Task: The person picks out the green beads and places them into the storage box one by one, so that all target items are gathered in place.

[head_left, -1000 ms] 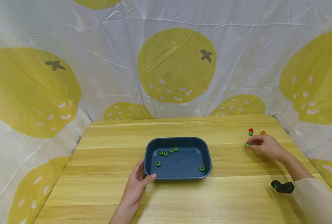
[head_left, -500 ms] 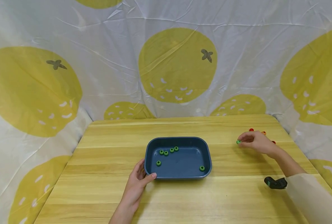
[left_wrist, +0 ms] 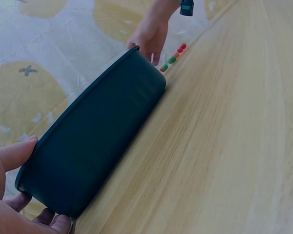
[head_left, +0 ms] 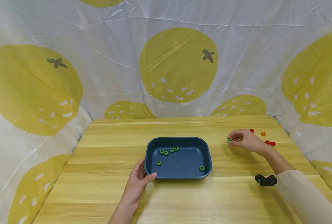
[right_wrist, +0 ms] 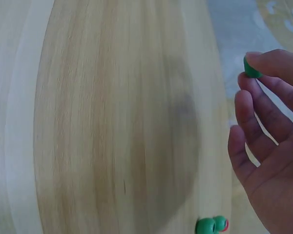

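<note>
My left hand [head_left: 133,188] grips the near left corner of a dark blue rectangular tub [head_left: 177,178]. Its thumb lies over the rim, and in the left wrist view the fingers [left_wrist: 46,217] curl against the tub's outer side. Several green beads with dark holes lie inside, one bead [head_left: 202,168] being at the near right. To the right of the tub, above the table, my right hand [head_left: 248,140] pinches a green bead [head_left: 228,141] between thumb and forefinger. The right wrist view shows this bead [right_wrist: 252,69] at the fingertips, the other fingers loosely bent.
Behind the right hand lie a red bead [head_left: 251,130], an orange bead [head_left: 263,133] and two touching red beads [head_left: 270,143]. More green beads [right_wrist: 206,225] appear in the right wrist view. A lemon-print cloth [head_left: 180,65] hangs behind the wooden table [head_left: 98,174].
My right hand has moved left toward the tub, carrying the green bead off the table. Two red beads at the right have come into sight. The left hand and tub stay put.
</note>
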### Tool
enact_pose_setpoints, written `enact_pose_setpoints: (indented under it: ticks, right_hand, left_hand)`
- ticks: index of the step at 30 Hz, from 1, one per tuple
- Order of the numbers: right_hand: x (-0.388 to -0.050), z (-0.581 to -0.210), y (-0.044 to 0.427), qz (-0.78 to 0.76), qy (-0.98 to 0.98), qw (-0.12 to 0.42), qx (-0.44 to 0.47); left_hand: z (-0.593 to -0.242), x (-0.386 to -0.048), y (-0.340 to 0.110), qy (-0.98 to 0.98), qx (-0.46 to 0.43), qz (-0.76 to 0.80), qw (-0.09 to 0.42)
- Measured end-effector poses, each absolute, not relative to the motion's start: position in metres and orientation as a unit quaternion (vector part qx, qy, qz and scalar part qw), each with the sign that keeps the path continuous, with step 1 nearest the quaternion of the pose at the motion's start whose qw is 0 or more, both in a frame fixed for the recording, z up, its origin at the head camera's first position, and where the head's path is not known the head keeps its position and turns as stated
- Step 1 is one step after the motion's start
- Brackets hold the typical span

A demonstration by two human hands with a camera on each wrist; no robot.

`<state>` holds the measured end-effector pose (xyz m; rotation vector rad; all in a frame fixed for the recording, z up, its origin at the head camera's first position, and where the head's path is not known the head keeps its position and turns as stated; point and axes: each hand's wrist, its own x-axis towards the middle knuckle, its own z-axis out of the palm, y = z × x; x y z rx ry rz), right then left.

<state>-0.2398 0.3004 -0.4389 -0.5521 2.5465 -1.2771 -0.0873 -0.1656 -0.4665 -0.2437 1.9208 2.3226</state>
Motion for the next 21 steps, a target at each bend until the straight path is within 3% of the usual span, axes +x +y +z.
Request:
enact_pose_setpoints:
  ticks: [21]
  right_hand:
    - [-0.262,-0.427,0.236,-0.435,0.855,0.138,-0.246]
  left_hand:
    - [-0.469,-0.092,-0.165,0.631,-0.09,0.768,0.064]
